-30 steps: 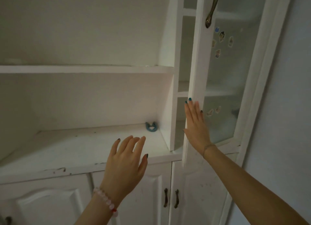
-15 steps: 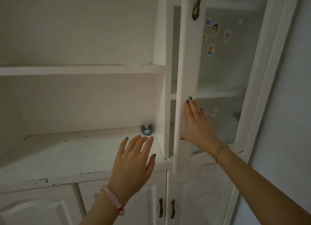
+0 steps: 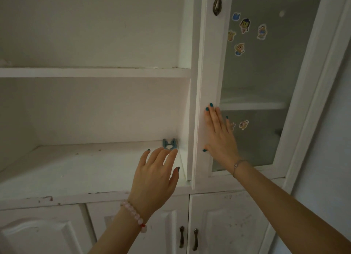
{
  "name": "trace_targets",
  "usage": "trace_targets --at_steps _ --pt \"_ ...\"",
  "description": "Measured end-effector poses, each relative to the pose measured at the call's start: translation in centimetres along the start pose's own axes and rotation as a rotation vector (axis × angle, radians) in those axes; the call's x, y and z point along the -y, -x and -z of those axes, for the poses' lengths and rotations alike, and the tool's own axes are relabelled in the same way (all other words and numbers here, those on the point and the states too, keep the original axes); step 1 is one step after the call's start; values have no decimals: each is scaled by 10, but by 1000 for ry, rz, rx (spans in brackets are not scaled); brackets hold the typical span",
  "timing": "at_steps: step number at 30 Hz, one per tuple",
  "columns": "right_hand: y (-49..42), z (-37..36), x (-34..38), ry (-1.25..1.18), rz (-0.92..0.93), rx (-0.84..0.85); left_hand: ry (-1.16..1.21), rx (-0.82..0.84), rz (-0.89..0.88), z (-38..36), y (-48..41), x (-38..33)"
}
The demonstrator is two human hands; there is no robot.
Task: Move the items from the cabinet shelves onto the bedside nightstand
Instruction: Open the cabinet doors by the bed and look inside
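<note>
A small blue clip [image 3: 168, 144] lies at the back right corner of the lower open shelf [image 3: 76, 170] of the white cabinet. My left hand [image 3: 155, 177] hovers over the shelf's front edge with straight fingers, its fingertips just short of the clip, holding nothing. My right hand [image 3: 218, 137] lies flat with straight fingers on the frame of the glass cabinet door [image 3: 210, 73], which stands nearly flush with the cabinet. The nightstand is out of view.
An upper shelf [image 3: 95, 72] runs above the open compartment. Stickers [image 3: 245, 31] dot the frosted glass, and a metal handle [image 3: 218, 1] hangs at the door's top. Below are closed lower doors with two dark handles [image 3: 188, 238]. A wall stands at right.
The glass door has swung from ajar to nearly closed under my right palm. My left hand has moved forward towards the blue clip.
</note>
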State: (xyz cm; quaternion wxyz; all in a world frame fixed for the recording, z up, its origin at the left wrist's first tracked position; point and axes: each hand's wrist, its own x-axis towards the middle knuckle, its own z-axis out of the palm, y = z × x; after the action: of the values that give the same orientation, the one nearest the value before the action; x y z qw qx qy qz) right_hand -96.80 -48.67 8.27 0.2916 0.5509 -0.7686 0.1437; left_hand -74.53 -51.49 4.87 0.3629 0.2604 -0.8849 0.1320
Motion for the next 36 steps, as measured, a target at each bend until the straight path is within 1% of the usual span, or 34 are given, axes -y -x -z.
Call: trace_targets --at_steps 2,5,7,10,13,16,21,24,27,36 --pt "1 2 0 -19 27 -24 1 -9 -16 -1 -1 -5" --pt "-1 5 -2 -51 82 -107 -7 -8 -18 -1 0 -6" --pt "-2 4 0 -9 110 -78 -19 -6 -8 0 2 -4" --pt "-4 0 0 52 93 -11 -26 -10 0 1 6 -1" --pt "-6 -3 1 74 108 -21 -43 -7 14 1 9 3" --pt "-5 -4 3 93 87 -75 -52 1 31 -4 11 6" --pt "-19 -14 11 104 42 -72 -61 28 52 -11 5 11" --pt "-25 -19 17 48 -11 -111 -48 26 49 -8 -1 10" --pt "-22 -15 9 -1 41 -43 -52 18 44 -2 -1 7" --pt "-13 6 15 -165 19 -39 -93 37 59 22 17 9"
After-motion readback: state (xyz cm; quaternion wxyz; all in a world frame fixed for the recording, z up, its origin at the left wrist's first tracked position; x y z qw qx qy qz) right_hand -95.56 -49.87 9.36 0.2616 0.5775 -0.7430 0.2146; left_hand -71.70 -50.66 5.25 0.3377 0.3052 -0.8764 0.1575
